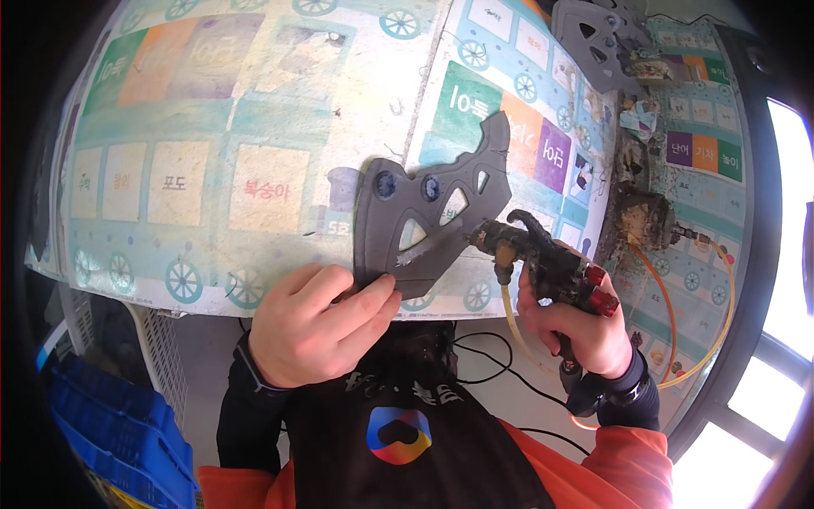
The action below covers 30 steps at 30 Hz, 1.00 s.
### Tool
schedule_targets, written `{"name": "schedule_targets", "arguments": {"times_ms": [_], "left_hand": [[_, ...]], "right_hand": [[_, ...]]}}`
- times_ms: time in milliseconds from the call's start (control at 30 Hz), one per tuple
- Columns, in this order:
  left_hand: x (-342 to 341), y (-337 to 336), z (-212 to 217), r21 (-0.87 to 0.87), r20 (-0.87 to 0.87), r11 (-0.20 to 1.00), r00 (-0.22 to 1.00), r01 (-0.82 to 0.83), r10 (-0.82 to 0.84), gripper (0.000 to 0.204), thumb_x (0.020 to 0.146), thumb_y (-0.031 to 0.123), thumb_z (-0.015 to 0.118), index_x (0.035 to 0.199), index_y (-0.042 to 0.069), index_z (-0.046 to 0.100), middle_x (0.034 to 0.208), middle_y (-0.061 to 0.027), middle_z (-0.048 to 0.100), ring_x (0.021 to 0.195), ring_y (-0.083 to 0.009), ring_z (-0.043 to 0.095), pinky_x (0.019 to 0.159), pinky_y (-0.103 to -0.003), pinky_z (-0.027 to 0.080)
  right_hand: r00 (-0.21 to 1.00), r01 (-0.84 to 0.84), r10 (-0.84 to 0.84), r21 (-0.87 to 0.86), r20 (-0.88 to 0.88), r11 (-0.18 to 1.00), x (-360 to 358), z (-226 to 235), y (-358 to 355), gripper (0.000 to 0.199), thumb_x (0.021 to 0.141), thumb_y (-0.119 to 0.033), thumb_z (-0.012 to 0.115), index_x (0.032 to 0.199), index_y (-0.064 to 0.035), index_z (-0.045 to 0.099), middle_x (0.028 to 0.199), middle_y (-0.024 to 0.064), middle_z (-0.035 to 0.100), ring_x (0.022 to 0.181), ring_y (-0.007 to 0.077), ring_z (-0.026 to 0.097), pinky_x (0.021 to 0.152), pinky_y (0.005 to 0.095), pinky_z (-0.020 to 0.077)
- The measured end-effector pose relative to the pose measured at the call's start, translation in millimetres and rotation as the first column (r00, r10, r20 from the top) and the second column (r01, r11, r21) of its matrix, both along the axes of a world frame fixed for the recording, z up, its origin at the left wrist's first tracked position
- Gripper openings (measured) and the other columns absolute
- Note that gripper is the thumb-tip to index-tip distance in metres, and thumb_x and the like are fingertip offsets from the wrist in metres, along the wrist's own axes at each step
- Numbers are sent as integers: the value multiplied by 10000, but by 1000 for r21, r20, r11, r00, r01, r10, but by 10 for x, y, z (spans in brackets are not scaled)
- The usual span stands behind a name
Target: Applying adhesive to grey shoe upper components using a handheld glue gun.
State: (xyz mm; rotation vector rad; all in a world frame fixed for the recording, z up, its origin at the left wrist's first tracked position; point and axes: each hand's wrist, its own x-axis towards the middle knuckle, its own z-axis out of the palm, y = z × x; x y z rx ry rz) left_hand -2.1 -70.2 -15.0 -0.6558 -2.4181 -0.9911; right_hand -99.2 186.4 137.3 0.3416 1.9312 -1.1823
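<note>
Tabletop (280, 102) first: it is covered by a worn play mat printed with pastel train carriages and coloured panels, and the flat grey cut-out part (428, 212) I am working on lies on it near the front edge, between my two hands. A second grey part of the same kind (593, 38) sits far off at the back right, beside a crusted, grimy clump of old residue (640, 208).

As I judge it, I am in the middle of spraying a coat along the lower right arm of the part, where a pale wet streak (424, 252) shows beside the nozzle. The next move calls for a steady sweep along the part's edge while it stays pinned flat.

My left hand (318, 322) lies palm down, fingers together and stretched forward, their tips pressing the part's lower left corner onto the mat. My right hand (585, 327) is wrapped tight about the grip of the dirty spray gun (530, 250), wrist bent inward so the nozzle points left at the part. A yellowish hose (509, 310) drops from the gun's underside.
</note>
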Motion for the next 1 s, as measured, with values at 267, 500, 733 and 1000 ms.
{"name": "schedule_targets", "arguments": {"times_ms": [267,500,733,1000], "left_hand": [[-12,-1,25,12,11,1000,1000,9,-9,138,733,60,805,871,61,789,1039,8,736,758,-164,537,568,-290,455],[-13,-4,31,3,24,1000,1000,5,-5,144,737,61,807,880,69,791,1030,6,739,762,-168,546,573,-290,459],[-13,-11,37,-3,26,1000,1000,8,-8,150,738,71,806,888,71,792,1036,6,738,771,-169,550,574,-290,462],[-11,-8,21,8,25,1000,1000,6,-6,152,737,80,786,889,71,795,1051,5,737,781,-166,546,578,-285,467]], "right_hand": [[998,44,-46,-43,-32,998,-64,-2,77,323,854,71,634,1172,24,614,822,34,659,526,61,500,498,231,368],[992,98,-98,-9,-79,995,-111,-9,96,329,827,77,631,1150,15,613,833,37,652,515,75,511,467,243,378],[988,68,-62,38,-143,997,-197,-22,118,317,839,63,630,1151,6,632,839,45,653,515,84,524,459,231,386],[983,89,-86,7,-161,996,-286,-56,76,299,863,43,646,1160,13,655,872,44,665,635,74,563,465,227,420]]}}
